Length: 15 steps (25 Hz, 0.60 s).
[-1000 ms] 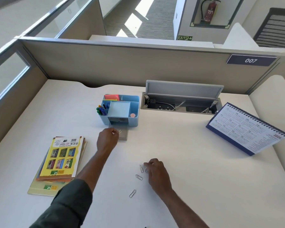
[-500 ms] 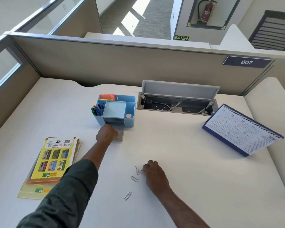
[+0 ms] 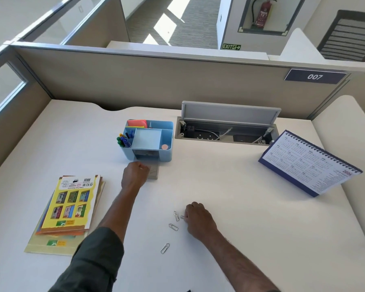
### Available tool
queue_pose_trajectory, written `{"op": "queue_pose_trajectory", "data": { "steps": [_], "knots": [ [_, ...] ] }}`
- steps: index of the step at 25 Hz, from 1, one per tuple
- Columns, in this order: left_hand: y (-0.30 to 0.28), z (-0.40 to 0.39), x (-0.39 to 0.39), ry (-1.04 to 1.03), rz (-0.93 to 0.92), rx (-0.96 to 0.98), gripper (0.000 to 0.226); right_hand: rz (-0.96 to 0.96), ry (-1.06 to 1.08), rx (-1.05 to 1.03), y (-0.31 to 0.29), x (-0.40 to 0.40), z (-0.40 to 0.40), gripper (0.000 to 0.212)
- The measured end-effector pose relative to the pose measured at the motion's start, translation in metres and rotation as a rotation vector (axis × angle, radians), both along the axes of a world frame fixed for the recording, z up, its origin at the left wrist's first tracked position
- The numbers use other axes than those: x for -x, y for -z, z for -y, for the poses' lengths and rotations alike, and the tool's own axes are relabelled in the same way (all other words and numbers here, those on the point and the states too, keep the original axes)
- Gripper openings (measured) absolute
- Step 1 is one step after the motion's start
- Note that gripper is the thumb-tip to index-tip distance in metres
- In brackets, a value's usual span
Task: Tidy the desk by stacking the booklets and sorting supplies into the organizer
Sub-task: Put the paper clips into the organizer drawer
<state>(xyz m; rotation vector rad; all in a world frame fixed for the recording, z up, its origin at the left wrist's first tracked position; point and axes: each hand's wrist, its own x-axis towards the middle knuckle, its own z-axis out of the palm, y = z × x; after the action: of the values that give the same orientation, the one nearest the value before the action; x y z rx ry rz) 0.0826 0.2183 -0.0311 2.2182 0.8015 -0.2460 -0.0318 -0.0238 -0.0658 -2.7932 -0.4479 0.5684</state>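
The left hand (image 3: 135, 173), a curled fist now over the little drawer (image 3: 153, 172) of the blue organizer (image 3: 149, 140) mid-frame, has dropped its clip, while the right hand (image 3: 198, 218) pinches another paper clip (image 3: 182, 217) low on the worktop (image 3: 251, 218), three paper clips (image 3: 173, 226) left.

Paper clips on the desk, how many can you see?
4 loose: one beside the right hand, one at its fingertips, one nearer, one nearest. More may be hidden.
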Motion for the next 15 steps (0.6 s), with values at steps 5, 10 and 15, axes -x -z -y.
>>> {"op": "queue_pose_trajectory", "data": {
  "steps": [5, 10, 15],
  "knots": [
    [0.000, 0.016, 0.048, 0.009, 0.048, 0.063, 0.017, 0.018, 0.025, -0.103, -0.001, 0.008, 0.002, 0.010],
    [-0.008, 0.035, 0.083, 0.127, 0.040, 0.146, 0.014, -0.052, 0.276, -0.417, -0.001, 0.014, 0.003, 0.004],
    [-0.009, 0.049, 0.102, 0.239, 0.064, 0.330, 0.008, -0.156, 0.539, -0.770, -0.022, 0.009, -0.010, 0.012]
  ]
}}
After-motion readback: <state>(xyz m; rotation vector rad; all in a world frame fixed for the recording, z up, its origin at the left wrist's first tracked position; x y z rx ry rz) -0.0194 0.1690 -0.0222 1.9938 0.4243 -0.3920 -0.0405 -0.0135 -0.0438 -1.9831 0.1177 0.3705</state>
